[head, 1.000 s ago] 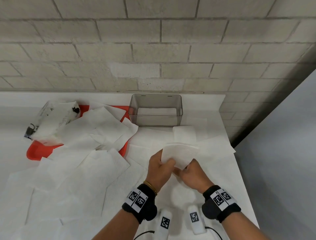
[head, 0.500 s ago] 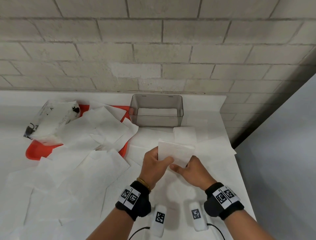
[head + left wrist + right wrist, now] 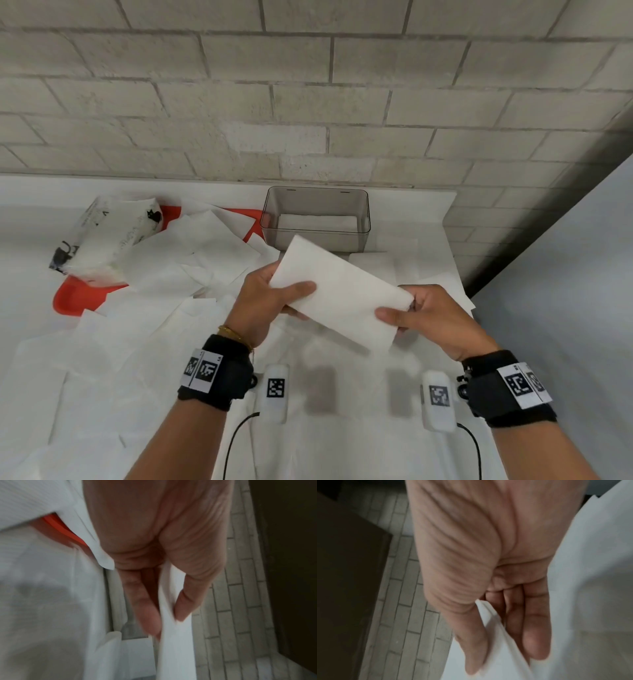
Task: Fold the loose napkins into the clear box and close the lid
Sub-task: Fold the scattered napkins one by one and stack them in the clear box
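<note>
A folded white napkin [image 3: 337,294] is held flat in the air between both hands, tilted from upper left to lower right. My left hand [image 3: 274,301] pinches its left end with thumb on top [image 3: 169,609]. My right hand [image 3: 407,315] pinches its right end between thumb and fingers [image 3: 503,639]. The clear box [image 3: 317,240] stands open at the back by the wall, just beyond the napkin, with folded napkins lying in its bottom. Many loose napkins [image 3: 164,274] are spread over the table to the left. No lid is visible.
An orange tray [image 3: 73,298] lies under the loose napkins at the left, with a plastic napkin packet [image 3: 106,236] resting on it. A brick wall [image 3: 308,102] backs the table. The table's right edge [image 3: 462,274] drops off beside my right hand.
Both hands have lifted the napkin off the table and drawn apart, holding it out as a folded rectangle closer to the box. The head view has moved nearer.
</note>
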